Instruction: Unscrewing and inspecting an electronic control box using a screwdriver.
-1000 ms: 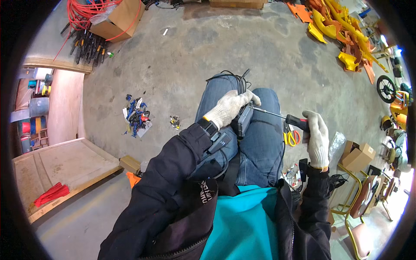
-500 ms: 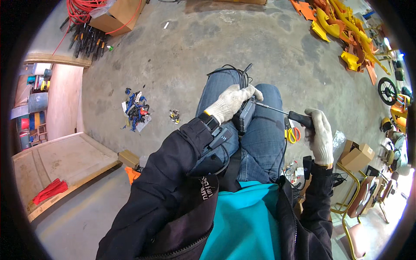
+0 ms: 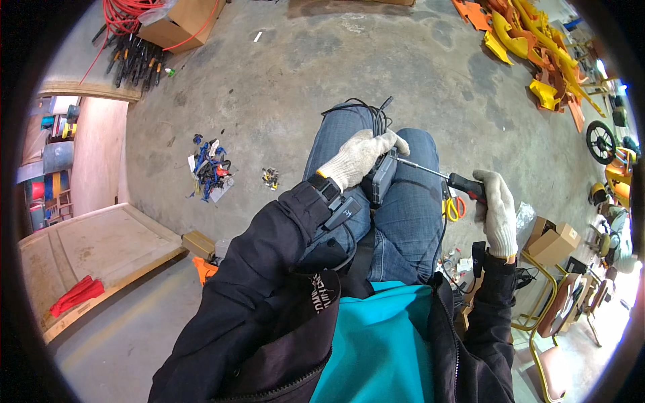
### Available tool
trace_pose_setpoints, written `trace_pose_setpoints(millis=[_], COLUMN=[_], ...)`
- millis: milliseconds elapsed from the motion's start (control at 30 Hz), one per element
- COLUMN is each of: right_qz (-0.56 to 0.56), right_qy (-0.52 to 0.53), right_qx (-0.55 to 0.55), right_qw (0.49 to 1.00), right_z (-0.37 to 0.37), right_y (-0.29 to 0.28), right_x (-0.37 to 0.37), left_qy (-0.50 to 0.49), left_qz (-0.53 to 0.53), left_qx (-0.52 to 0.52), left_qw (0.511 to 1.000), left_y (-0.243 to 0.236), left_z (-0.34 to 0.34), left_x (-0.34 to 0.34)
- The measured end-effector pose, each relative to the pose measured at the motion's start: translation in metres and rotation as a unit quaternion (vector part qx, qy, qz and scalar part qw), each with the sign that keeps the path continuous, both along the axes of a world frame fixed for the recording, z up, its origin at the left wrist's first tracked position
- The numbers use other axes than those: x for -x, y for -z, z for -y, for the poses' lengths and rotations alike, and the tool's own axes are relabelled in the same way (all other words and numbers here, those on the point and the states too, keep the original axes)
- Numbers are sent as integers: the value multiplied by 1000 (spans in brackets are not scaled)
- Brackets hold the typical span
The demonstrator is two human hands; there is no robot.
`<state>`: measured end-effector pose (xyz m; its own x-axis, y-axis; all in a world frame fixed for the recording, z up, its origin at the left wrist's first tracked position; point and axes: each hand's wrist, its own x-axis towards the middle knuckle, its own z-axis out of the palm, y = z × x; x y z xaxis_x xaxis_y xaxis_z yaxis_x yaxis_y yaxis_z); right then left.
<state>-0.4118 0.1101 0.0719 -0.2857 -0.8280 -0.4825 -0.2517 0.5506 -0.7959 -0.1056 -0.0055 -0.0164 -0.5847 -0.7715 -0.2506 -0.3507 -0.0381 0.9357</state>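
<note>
My left hand (image 3: 358, 157), in a white knitted glove, is closed on a dark grey box-shaped device (image 3: 382, 180) with black cables (image 3: 379, 121) bunched at its far end. The device stands between my thighs, and its underside is hidden. My right hand (image 3: 498, 215), gloved too, grips the black and red handle of a screwdriver (image 3: 463, 185). Its metal shaft points left, and the tip meets the device's right side near my left thumb. What the tip touches there is too small to make out.
Yellow-handled and red-handled scissors (image 3: 455, 208) lie beside my right thigh. On the floor to the left are a heap of blue and black parts (image 3: 211, 168) and a small pile of bits (image 3: 270, 178). A wooden board (image 3: 94, 248) bears a red cloth (image 3: 77, 296). Cardboard boxes (image 3: 555, 240) stand at right.
The screwdriver handle has turned slightly in my right hand and shows more red. My left hand and the device have stayed in place.
</note>
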Motion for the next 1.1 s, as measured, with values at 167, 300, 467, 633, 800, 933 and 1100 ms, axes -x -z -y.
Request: trace_pose_setpoints(millis=[167, 300, 467, 633, 800, 933, 1100], right_qz=[90, 68, 9, 126, 25, 40, 184], right_qy=[56, 39, 17, 57, 26, 46, 61], right_qx=[137, 84, -1, 137, 8, 46, 148], right_qw=[985, 993, 1000, 981, 999, 997, 970], right_z=[-8, -2, 1, -8, 4, -1, -6], right_y=[19, 0, 6, 20, 1, 16, 33], right_x=[-3, -8, 1, -2, -11, -3, 6], left_qy=[-2, -18, -14, -13, -11, 4, -52], left_qz=[-9, -10, -28, -12, -44, -17, -18], left_qx=[-8, -68, -29, -30, -32, -9, -72], left_qw=[1000, 997, 999, 999, 998, 1000, 996], left_y=[5, 6, 12, 2, 10, 6, -4], left_z=[2, 2, 2, 2, 3, 0, 0], left_x=[4, 1, 2, 3, 0, 0, 1])
